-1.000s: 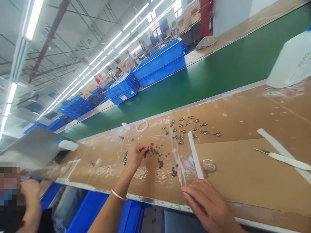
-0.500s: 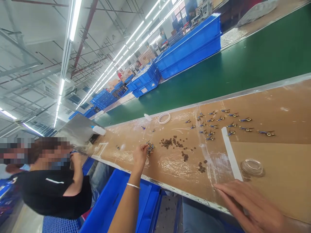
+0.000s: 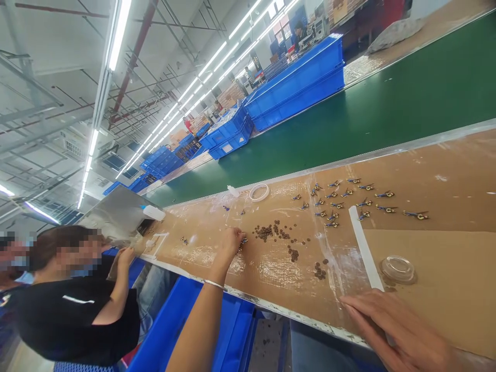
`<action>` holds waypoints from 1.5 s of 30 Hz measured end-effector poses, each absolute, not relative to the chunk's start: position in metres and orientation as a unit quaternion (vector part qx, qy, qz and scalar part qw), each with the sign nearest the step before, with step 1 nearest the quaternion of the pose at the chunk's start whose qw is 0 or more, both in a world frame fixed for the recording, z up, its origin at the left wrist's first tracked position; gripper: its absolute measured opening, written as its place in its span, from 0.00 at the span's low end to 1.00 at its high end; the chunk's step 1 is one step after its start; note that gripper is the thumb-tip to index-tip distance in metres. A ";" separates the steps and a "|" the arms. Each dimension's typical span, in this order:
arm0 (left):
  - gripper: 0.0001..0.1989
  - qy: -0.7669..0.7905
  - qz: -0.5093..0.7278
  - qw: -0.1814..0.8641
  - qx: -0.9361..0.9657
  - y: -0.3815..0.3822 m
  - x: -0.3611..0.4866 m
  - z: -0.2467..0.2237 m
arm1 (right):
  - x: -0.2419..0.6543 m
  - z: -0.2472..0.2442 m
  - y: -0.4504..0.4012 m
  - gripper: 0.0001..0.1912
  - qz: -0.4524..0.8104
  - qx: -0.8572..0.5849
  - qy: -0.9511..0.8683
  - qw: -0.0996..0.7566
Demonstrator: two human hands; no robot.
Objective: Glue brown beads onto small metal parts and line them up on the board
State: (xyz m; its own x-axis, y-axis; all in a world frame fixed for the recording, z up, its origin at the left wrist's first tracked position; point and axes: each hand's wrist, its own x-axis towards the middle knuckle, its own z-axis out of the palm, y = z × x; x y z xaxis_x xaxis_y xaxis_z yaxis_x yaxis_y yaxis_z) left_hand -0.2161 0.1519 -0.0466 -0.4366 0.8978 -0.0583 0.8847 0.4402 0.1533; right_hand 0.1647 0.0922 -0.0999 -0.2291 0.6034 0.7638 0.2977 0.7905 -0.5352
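Note:
My left hand (image 3: 231, 242) reaches over a small pile of blue-and-yellow figurines (image 3: 243, 242), its fingertips pinched together there. The hand covers most of this pile, and whatever the fingertips grip is hidden. Near the table's front edge, my right hand (image 3: 399, 323) has thumb and fingers pressed together. A whitish bit shows beneath that palm, too little of it to name. Between the hands lie brown round discs (image 3: 265, 232) in loose heaps. Beyond them, several figurines (image 3: 364, 202) are spread out one by one on the brown covering.
A clear round lid (image 3: 398, 269) lies near my right hand, beside a white strip (image 3: 365, 248). Farther off are a tape ring (image 3: 259, 193) and a white bottle (image 3: 154, 212). Blue crates (image 3: 298, 82) stand beyond the green belt (image 3: 372, 108). A co-worker (image 3: 73, 305) sits at left.
My left hand has shifted slightly right and now covers more of the figurine pile. My right hand stays nearly in place. The view has tilted a little, and the co-worker's arm has lowered.

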 end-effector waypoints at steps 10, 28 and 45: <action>0.15 0.822 -0.005 0.097 0.561 0.145 -0.199 -0.038 | 0.164 -0.099 0.090 0.09 0.145 -0.286 -0.770 0.552; 0.15 0.651 0.402 0.430 0.479 0.122 -0.050 -0.018 | 0.158 -0.097 0.089 0.09 0.219 -0.322 -0.745 0.542; 0.12 0.648 0.339 0.417 0.539 0.144 0.022 -0.010 | 0.162 -0.093 0.093 0.07 0.206 -0.344 -0.761 0.510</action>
State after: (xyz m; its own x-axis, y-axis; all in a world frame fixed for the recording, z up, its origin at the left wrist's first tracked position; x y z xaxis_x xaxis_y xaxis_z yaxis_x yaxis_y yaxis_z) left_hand 0.0222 0.1438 -0.0100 -0.0708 0.9820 -0.1753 0.4166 0.1888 0.8893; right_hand 0.1615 0.0931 -0.0934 -0.2438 0.7337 0.6343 0.3140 0.6785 -0.6642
